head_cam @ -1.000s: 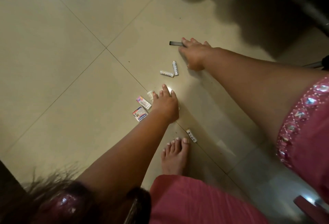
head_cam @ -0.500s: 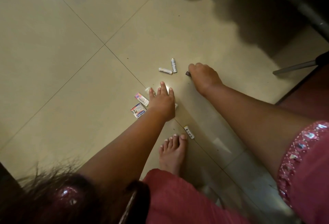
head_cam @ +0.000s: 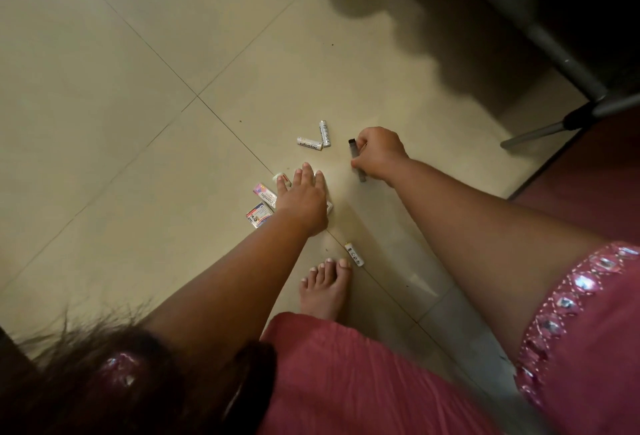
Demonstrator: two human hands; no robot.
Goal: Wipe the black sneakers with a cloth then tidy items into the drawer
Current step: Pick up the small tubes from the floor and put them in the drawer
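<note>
Small items lie scattered on the tiled floor. My right hand grips a thin dark stick just above the floor. My left hand rests flat, fingers straight, over a small white item that mostly hides beneath it. Two white batteries lie in a V beyond my hands. Another white battery lies by my bare foot. Two small printed boxes and a little white tube sit left of my left hand. No sneakers, cloth or drawer are in view.
A metal furniture leg and a grey rod stand at the upper right, with dark shadow under the furniture. A reddish mat lies at the right. Pink clothing fills the bottom.
My right hand picked the dark stick up from farther away and drew it back toward me, fingers curling round it. My left hand stayed flat on the floor.
</note>
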